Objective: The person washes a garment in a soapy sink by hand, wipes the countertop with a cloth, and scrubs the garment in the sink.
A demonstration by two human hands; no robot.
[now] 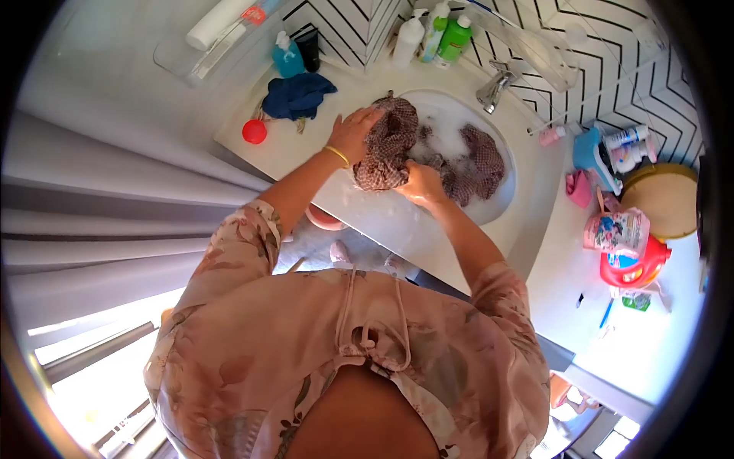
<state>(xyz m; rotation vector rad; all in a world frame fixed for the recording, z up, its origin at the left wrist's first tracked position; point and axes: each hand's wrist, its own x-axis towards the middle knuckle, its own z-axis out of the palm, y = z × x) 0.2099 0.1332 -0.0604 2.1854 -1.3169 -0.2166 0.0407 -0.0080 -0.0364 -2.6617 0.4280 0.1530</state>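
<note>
A wet brown-and-white checked cloth [391, 145] is bunched over the near-left rim of the white sink [511, 180]. More of it trails into the foamy water inside the basin. My left hand [355, 136], with a yellow bangle at the wrist, holds the left side of the bunch; its fingertips reach onto the fabric and the thumb is hidden. At the lower right of the same bunch, my right hand [423, 183] grips the cloth, its fingertips partly covered by folds. The metal faucet [497, 88] rises behind the basin.
A dark blue cloth [297, 96] and a red round cap [254, 131] lie on the left counter. Pump bottles, including a green one [454, 40], stand at the back. On the right are a red detergent jug [636, 264], a pink pouch [618, 232] and a blue container [595, 159].
</note>
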